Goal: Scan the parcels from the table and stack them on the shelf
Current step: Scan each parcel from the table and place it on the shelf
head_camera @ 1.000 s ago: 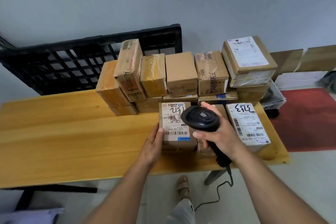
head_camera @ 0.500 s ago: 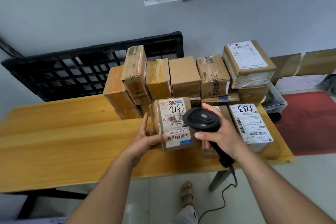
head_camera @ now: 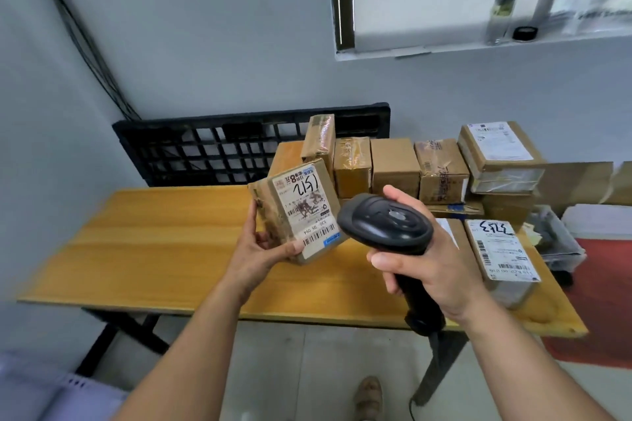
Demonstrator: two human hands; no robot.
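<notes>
Parcel (head_camera: 297, 212) lifted clear of table (head_camera: 164, 243), pinched in left hand (head_camera: 263, 248), label facing up. Right hand (head_camera: 420, 260) grips scanner (head_camera: 384, 224) beside it. Advice: aim scanner head at barcode strip, hold parcel steady, thumb off bars.

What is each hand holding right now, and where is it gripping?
The left hand holds the labelled parcel by its lower end; the right hand grips the barcode scanner by its handle.
</notes>
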